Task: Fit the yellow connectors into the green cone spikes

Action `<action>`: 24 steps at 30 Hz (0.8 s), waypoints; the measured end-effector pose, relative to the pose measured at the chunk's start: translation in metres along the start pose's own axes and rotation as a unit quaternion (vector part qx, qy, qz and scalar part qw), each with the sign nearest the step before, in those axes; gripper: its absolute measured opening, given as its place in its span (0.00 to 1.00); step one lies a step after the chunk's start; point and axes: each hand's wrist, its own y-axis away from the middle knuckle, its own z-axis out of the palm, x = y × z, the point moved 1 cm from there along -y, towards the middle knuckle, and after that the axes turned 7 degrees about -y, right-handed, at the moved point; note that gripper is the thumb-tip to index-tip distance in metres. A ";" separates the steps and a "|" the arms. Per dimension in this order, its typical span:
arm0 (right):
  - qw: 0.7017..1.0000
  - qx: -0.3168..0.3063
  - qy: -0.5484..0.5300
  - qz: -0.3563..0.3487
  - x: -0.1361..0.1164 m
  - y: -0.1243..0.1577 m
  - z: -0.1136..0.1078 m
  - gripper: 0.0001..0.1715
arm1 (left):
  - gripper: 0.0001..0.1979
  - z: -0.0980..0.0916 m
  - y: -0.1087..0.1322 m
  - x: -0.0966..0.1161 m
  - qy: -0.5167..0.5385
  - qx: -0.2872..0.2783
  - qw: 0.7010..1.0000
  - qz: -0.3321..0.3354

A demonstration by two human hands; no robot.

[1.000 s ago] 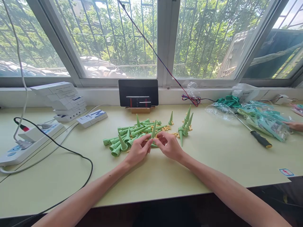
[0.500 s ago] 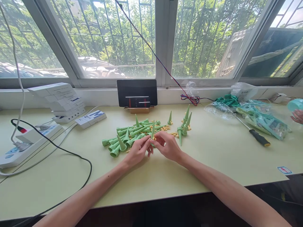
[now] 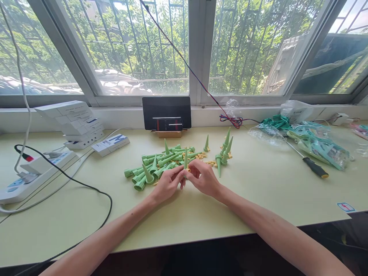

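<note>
Between my two hands a green plastic spike (image 3: 186, 158) points upward, with a small yellow valve piece at its side. My left hand (image 3: 170, 181) is closed on the spike's lower end. My right hand (image 3: 203, 177) pinches at the yellow piece and the base; fingers partly hide both. Just beyond lies a heap of green tubes and cones (image 3: 155, 166). Small yellow pieces (image 3: 201, 156) are scattered at the heap's right side. Several green spikes with yellow pieces (image 3: 225, 149) stand together to the right, and a single spike (image 3: 206, 143) stands behind.
A screwdriver (image 3: 314, 167) and bagged green parts (image 3: 319, 143) lie at the right. A dark tablet (image 3: 166, 109) stands by the window. White boxes (image 3: 74, 122), a power strip (image 3: 37, 178) and a black cable (image 3: 94, 189) occupy the left.
The spike has turned slightly between my fingers, so its yellow piece shows more to the right. Another person's hand with a light green item has left the right edge.
</note>
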 end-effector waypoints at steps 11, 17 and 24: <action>1.000 -0.004 -0.015 0.006 0.001 0.000 0.000 0.10 | 0.17 0.000 -0.001 0.001 -0.002 -0.001 1.000 0.003; 1.000 -0.001 -0.013 0.008 0.001 0.000 -0.001 0.10 | 0.18 0.000 0.000 0.001 -0.007 -0.003 1.000 0.003; 0.999 0.004 -0.020 0.044 0.000 0.000 -0.001 0.10 | 0.17 -0.001 -0.001 0.002 -0.010 0.020 1.000 -0.013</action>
